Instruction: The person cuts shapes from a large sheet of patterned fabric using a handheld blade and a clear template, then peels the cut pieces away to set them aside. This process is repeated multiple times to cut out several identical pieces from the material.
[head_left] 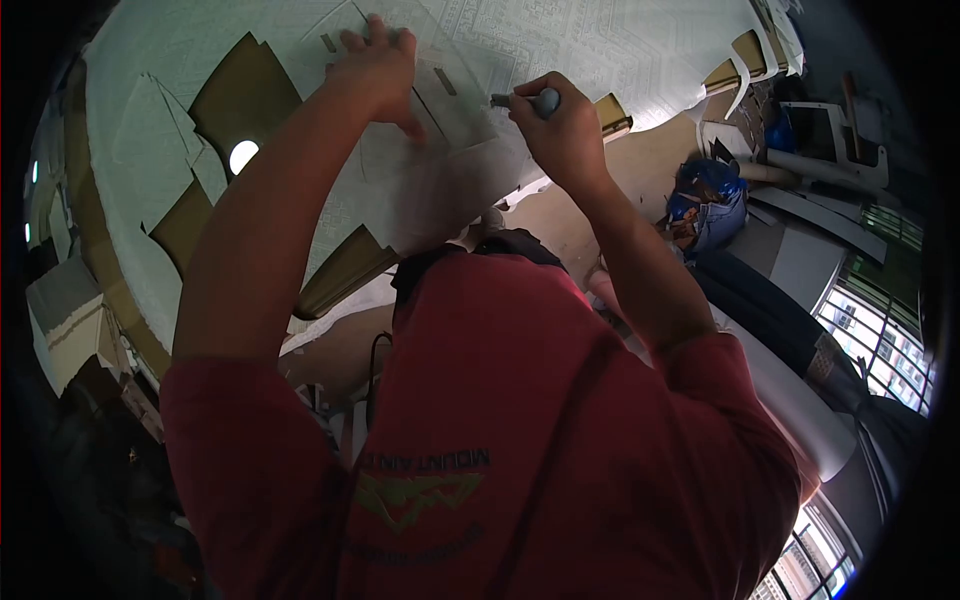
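**Clear plate (462,112) under my left hand (380,75), grey tool (546,102) in my right hand (563,133)**

The plate is flat, smooth and see-through, marked with thin dark lines and 2 short dark strips. It lies on a pale sheet (610,45) with an embossed, angular pattern; jagged openings show a brown surface (240,90). My left forearm hides part of the sheet, and the plate's far edge is hard to make out. My left fingers spread flat over the plate, grasping nothing; my right fingers clench the tool, its tip just beside the plate's right edge.
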